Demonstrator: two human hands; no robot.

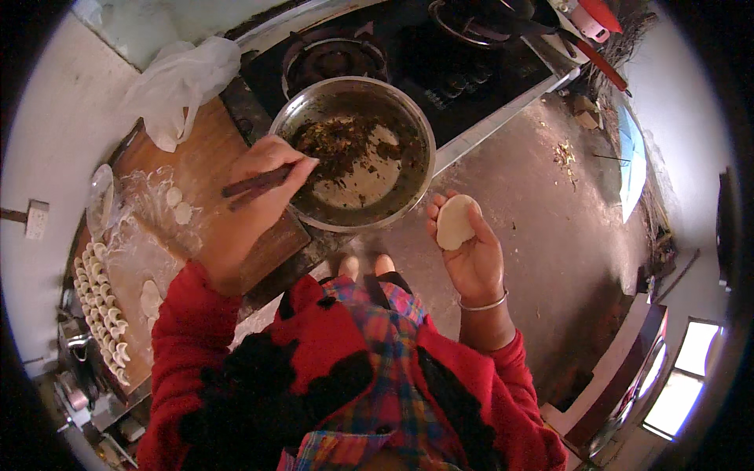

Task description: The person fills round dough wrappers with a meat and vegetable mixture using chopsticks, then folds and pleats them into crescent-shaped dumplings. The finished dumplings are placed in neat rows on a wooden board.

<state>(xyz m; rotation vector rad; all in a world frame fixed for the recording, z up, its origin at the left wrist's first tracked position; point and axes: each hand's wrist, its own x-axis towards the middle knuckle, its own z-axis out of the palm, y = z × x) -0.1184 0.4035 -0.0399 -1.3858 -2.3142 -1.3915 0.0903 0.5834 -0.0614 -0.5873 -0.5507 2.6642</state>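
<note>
My left hand [265, 182] is at the left rim of a wide stainless steel basin [427, 176], gripping a pair of dark chopsticks [256, 182]. Their thick ends stick out behind the fingers; the tips are hard to make out. Inside the basin lies a dark chopped filling [333, 141], heaped toward the far left, with bare metal showing below it. To the right of the basin, my right hand [474, 259] is turned palm up. A flat round dough wrapper [455, 224] rests across its fingers, with the thumb on its edge.
On the floured wooden board [230, 141] are a rolling pin [159, 238], small dough rounds [183, 213] and rows of dumplings [100, 312]. A plastic bag [182, 82] lies behind. A gas stove [406, 65] holds a pan [471, 29] with a red handle [601, 65]. A blue umbrella [631, 165] stands right.
</note>
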